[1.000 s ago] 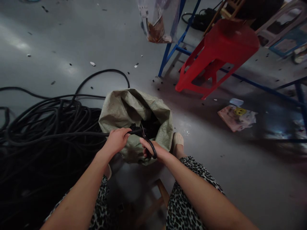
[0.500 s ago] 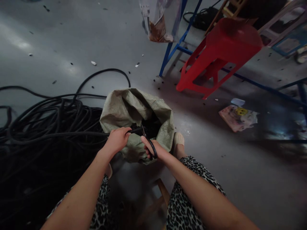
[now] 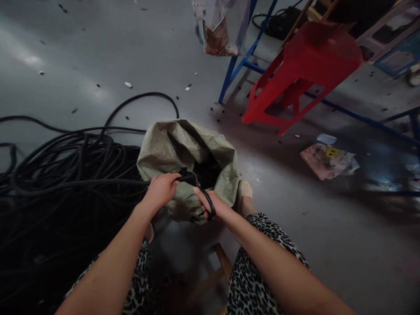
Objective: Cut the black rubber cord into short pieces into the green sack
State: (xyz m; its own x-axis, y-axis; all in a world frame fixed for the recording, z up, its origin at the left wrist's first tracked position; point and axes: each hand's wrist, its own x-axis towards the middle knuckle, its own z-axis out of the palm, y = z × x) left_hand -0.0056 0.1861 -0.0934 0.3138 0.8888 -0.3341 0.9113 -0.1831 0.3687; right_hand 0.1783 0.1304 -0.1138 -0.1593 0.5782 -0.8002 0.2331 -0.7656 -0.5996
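Note:
My left hand (image 3: 162,189) is closed round a black rubber hose or cable (image 3: 129,182), whose end sticks out to the right over an open woven sack (image 3: 157,153). In my right hand (image 3: 213,203) is a pair of scissors with black handles (image 3: 209,205). Their blades (image 3: 196,178) meet the hose close to its end, just right of my left fingers. Dark pieces (image 3: 210,173) lie inside the sack, too shadowed to make out singly.
A big heap of black coils (image 3: 78,162) lies to the left of the sack. Ahead on the right stand a red plastic stool (image 3: 320,57) and a blue metal frame (image 3: 226,81) with a clear plastic bag (image 3: 219,35) beside it. A printed plastic package (image 3: 323,159) lies on the floor.
The scissor handles look closer together than before, with the blades still at the hose's end. Both hands keep nearly the same place, and the view has shifted very slightly.

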